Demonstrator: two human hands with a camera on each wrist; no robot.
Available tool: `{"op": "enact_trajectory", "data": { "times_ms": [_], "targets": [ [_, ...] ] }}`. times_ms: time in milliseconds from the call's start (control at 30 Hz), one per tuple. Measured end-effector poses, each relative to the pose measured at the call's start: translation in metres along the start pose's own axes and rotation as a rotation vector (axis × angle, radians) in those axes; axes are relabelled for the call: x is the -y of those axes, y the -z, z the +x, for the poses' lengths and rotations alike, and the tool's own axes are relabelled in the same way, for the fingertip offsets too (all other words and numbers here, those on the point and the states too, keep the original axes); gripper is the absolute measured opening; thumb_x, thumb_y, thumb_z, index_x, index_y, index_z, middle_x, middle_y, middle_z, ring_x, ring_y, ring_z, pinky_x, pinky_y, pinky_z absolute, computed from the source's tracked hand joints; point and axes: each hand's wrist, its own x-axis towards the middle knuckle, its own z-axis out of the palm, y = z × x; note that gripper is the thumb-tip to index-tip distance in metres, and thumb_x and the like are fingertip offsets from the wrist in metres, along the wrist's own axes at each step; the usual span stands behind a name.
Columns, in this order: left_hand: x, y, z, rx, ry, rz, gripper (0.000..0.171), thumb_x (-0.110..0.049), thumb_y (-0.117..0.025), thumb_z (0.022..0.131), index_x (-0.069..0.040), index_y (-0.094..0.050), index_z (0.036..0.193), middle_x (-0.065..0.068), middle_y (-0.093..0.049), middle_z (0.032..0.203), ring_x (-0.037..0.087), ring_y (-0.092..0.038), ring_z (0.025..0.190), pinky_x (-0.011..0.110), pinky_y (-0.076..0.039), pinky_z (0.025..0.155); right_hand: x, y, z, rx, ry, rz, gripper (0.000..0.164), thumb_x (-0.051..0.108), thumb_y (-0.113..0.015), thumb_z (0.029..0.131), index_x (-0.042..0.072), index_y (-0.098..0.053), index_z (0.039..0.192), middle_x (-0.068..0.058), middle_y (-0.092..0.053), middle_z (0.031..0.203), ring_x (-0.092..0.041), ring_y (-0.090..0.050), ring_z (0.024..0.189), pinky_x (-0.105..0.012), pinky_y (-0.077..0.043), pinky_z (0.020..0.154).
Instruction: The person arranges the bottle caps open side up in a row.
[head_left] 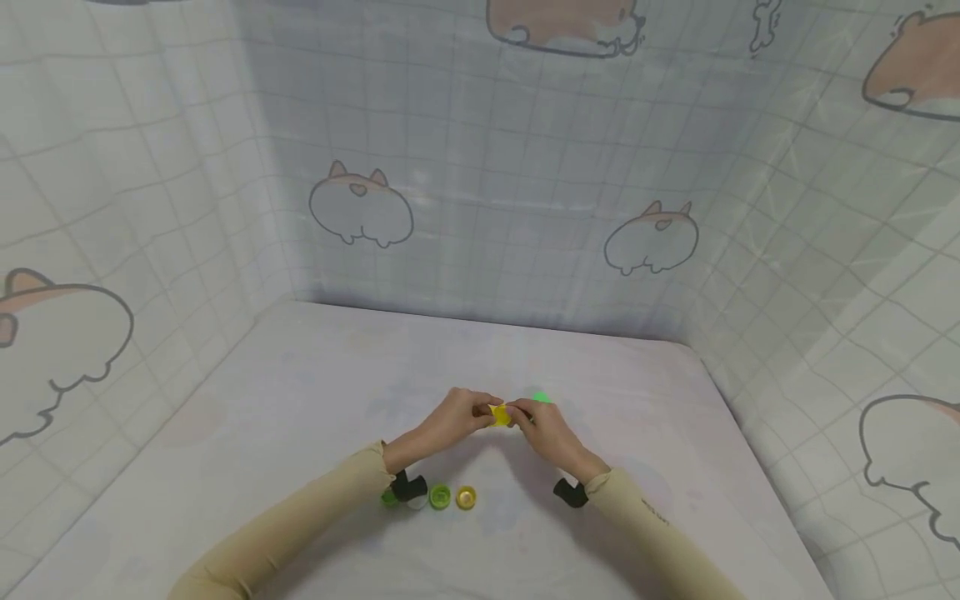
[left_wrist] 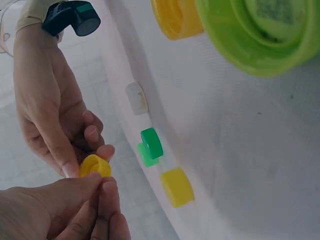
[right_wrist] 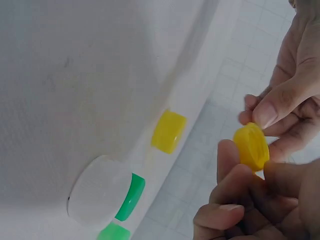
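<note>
**A:** ok, what've you got there?

**B:** Yellow cap [head_left: 500, 414], held off the surface [head_left: 337, 358], roughly midway between its left and right edges. My left hand [head_left: 455, 414] has one side pinched between thumb and fingers, and my right hand [head_left: 546, 429] is pinching the other side, so yeah, both are gripping the same cap.

**A:** Anything past your hands?

**B:** Yep, a bunch toward the far edge. There's a second yellow cap [right_wrist: 170, 131] sitting a bit apart, then a green cap [right_wrist: 132, 196] with a mint cap [right_wrist: 114, 232] near it. A white disc [right_wrist: 97, 192] overlaps the green one in my right wrist view, can't tell if they touch.

**A:** And closer to you?

**B:** Little row left of the middle, on the near side of my hands. From the left edge side: dark green cap [head_left: 388, 498], white cap [head_left: 417, 502], lime cap [head_left: 439, 497], amber cap [head_left: 466, 497]. My left wrist camera [head_left: 410, 488] partly covers the first two, so no clue about their insides.
</note>
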Motion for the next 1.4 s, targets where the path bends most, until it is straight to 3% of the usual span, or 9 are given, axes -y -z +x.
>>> {"op": "enact_trajectory", "data": {
  "times_ms": [133, 233, 367, 467, 633, 800, 1000, 1200, 1400],
  "targets": [
    [0.001, -0.002, -0.001, 0.01, -0.019, -0.008, 0.033, -0.005, -0.068, 0.088, -0.007, -0.066, 0.121, 0.002, -0.072, 0.085, 0.011, -0.067, 0.075, 0.02, -0.051, 0.064, -0.002, -0.001, 0.001, -0.017, -0.022, 0.02, 0.026, 0.021, -0.053, 0.1, 0.007, -0.07, 0.113, 0.002, -0.069, 0.085, -0.01, -0.055, 0.07, -0.022, -0.046, 0.059],
    [0.0, -0.001, -0.002, 0.012, -0.028, -0.025, 0.032, -0.006, -0.069, 0.088, -0.006, -0.066, 0.119, 0.002, -0.071, 0.083, 0.014, -0.067, 0.075, 0.02, -0.051, 0.063, -0.002, -0.001, 0.001, -0.018, -0.022, 0.033, 0.026, 0.022, -0.053, 0.1, 0.008, -0.07, 0.114, 0.003, -0.07, 0.083, -0.009, -0.053, 0.067, -0.021, -0.045, 0.057],
    [-0.002, 0.002, -0.002, 0.005, -0.028, -0.012, 0.029, -0.009, -0.07, 0.087, -0.006, -0.067, 0.116, 0.001, -0.071, 0.081, 0.015, -0.066, 0.073, 0.021, -0.05, 0.061, 0.0, -0.001, 0.001, -0.028, -0.007, 0.049, 0.028, 0.027, -0.053, 0.1, 0.01, -0.07, 0.114, 0.004, -0.07, 0.082, -0.016, -0.059, 0.068, -0.022, -0.046, 0.057],
    [-0.002, 0.004, -0.001, -0.005, -0.023, 0.035, 0.028, -0.013, -0.072, 0.086, -0.006, -0.069, 0.113, 0.0, -0.07, 0.081, 0.008, -0.063, 0.071, 0.02, -0.05, 0.061, 0.003, 0.001, 0.001, -0.027, 0.001, 0.048, 0.028, 0.03, -0.059, 0.097, 0.012, -0.069, 0.116, 0.004, -0.071, 0.086, -0.017, -0.064, 0.073, -0.022, -0.049, 0.06],
    [-0.003, 0.007, -0.001, -0.007, -0.005, 0.069, 0.029, -0.016, -0.075, 0.084, -0.004, -0.07, 0.11, 0.001, -0.071, 0.085, 0.006, -0.063, 0.073, 0.019, -0.051, 0.065, 0.006, 0.003, 0.001, -0.009, 0.019, 0.009, 0.029, 0.029, -0.072, 0.087, 0.015, -0.07, 0.112, 0.005, -0.071, 0.093, -0.007, -0.062, 0.077, -0.021, -0.051, 0.064],
    [-0.005, 0.011, -0.002, 0.027, 0.0, 0.082, 0.025, -0.015, -0.076, 0.083, -0.005, -0.073, 0.106, 0.003, -0.071, 0.091, 0.008, -0.062, 0.078, 0.019, -0.05, 0.066, 0.006, 0.005, 0.001, 0.006, 0.04, -0.027, 0.021, 0.03, -0.074, 0.085, 0.019, -0.074, 0.103, 0.009, -0.072, 0.1, -0.004, -0.06, 0.079, -0.021, -0.051, 0.066],
    [-0.007, 0.016, -0.004, 0.077, -0.032, 0.082, 0.022, -0.015, -0.073, 0.085, -0.008, -0.074, 0.107, 0.002, -0.073, 0.093, 0.007, -0.063, 0.077, 0.02, -0.05, 0.065, 0.007, 0.007, 0.0, -0.007, 0.067, -0.062, 0.023, 0.029, -0.076, 0.083, 0.02, -0.075, 0.104, 0.011, -0.071, 0.098, -0.009, -0.057, 0.079, -0.022, -0.049, 0.069],
    [-0.008, 0.016, -0.006, 0.085, -0.039, 0.064, 0.021, -0.013, -0.074, 0.085, -0.005, -0.074, 0.104, 0.003, -0.074, 0.088, 0.004, -0.062, 0.07, 0.018, -0.05, 0.061, 0.013, 0.009, -0.002, 0.001, 0.066, -0.123, 0.026, 0.027, -0.078, 0.08, 0.017, -0.076, 0.104, 0.009, -0.071, 0.095, -0.018, -0.06, 0.084, -0.021, -0.048, 0.07],
    [-0.013, 0.015, -0.012, 0.089, -0.057, 0.182, 0.026, -0.02, -0.078, 0.081, -0.005, -0.074, 0.102, 0.003, -0.073, 0.092, 0.012, -0.064, 0.08, 0.019, -0.05, 0.069, 0.02, 0.012, -0.007, 0.02, 0.096, -0.215, 0.023, 0.03, -0.082, 0.076, 0.019, -0.078, 0.096, 0.009, -0.072, 0.09, -0.019, -0.058, 0.084, -0.022, -0.044, 0.07]
  ]
}}
